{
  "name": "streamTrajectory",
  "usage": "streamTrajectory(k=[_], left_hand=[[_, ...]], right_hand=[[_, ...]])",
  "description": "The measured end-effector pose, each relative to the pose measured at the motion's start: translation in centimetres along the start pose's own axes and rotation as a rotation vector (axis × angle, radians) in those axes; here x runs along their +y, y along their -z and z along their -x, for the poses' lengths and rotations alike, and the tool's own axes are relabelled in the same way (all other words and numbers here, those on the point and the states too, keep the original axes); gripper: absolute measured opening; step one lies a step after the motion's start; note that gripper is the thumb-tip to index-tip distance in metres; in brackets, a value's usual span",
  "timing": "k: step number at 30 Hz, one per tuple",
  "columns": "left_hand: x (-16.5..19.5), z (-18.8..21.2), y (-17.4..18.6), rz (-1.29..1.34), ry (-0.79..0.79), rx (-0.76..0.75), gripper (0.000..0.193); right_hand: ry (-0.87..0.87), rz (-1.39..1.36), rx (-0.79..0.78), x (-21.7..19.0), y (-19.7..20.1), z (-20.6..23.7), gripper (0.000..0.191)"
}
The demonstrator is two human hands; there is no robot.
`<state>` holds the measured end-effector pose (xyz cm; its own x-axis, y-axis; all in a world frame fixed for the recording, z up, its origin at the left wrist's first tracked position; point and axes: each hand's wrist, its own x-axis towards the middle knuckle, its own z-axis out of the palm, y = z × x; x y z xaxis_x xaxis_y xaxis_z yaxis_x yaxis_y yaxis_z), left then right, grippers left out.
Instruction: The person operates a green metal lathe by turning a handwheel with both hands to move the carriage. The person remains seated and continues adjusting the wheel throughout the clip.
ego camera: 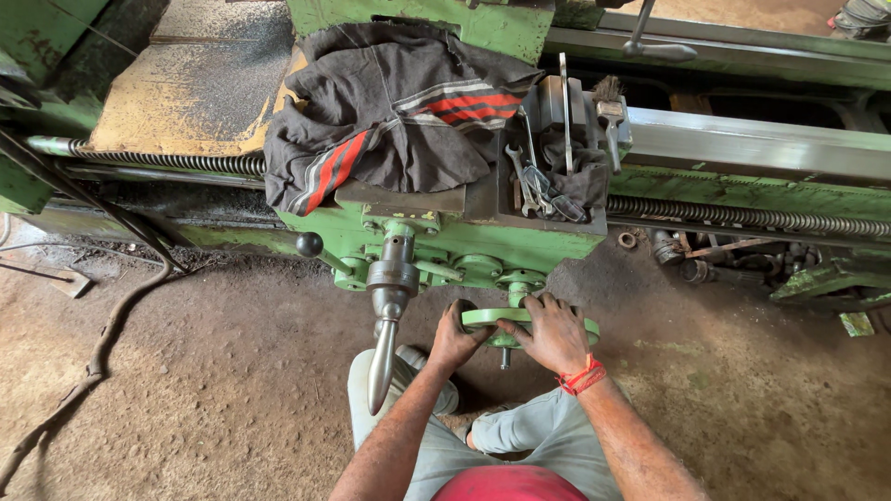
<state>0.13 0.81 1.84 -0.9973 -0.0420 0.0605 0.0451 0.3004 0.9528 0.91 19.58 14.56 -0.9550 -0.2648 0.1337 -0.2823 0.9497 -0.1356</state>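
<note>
Below the lathe carriage (445, 237), the left hand (455, 339) and right hand (555, 332) clasp the green handwheel (529, 320) at opposite rims (fingers curled tight), giving turning leverage.

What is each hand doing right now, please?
Left hand: closed on the rim of the green handwheel.
Right hand: resting on that handwheel, fingers curled over its rim.

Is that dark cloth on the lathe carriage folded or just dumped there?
Dumped: the dark cloth lies crumpled, draped over the green carriage, one edge hanging.
</note>
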Motion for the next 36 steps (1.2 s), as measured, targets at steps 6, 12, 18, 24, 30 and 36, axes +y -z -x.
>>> streamTrajectory(k=[6, 12, 18, 24, 30, 36], left_hand=[[0.0, 0.0, 0.1, 0.029, 0.035, -0.017, 0.047], [-0.6, -0.1, 0.1, 0.008, -0.014, -0.015, 0.044], [0.7, 0.4, -0.6, -0.281, -0.072, 0.091, 0.066], [1.7, -0.6, -0.8, -0.391, 0.037, -0.028, 0.046], [0.0, 0.0, -1.5, -0.201, 0.007, 0.143, 0.07], [-0.2, 0.2, -1.8, -0.152, 0.158, 0.198, 0.084]], right_hand=[[-0.029, 0.033, -0.08, -0.3, 0.2, -0.3, 0.062], [-0.015, -0.002, -0.039, -0.3, -0.3, -0.4, 0.064], [0.013, 0.069, -0.036, -0.5, -0.9, -0.7, 0.07], [-0.04, 0.082, -0.13, -0.8, -0.8, -0.9, 0.074], [-0.014, 0.091, -0.052, -0.8, -1.6, -0.5, 0.071], [0.064, 0.076, -0.036, -0.1, -0.8, -0.7, 0.073]])
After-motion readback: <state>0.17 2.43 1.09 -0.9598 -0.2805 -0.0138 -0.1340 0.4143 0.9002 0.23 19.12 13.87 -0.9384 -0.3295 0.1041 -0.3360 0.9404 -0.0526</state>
